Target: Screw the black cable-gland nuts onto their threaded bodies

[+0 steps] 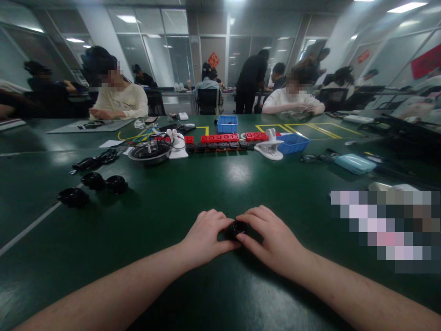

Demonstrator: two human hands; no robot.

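Note:
Between both hands is a small black ring-shaped part (239,228) with a round opening on top, low over or on the green table (165,211). My left hand (211,233) grips its left side with thumb and fingers. From the right, my right hand (263,234) pinches the same part, thumb in front and index finger behind. The fingers cover much of its sides. Farther left stand three similar but larger-looking black ring-shaped parts, one in front (73,197) and two behind, left (93,181) and right (116,184).
A metal bowl (132,156) with black cable, a white clamp stand (269,147), red power strips (219,138) and blue bins (227,124) line the table's middle. A black cable bundle (96,160) lies left, a light-blue case (354,163) right. People sit across the table.

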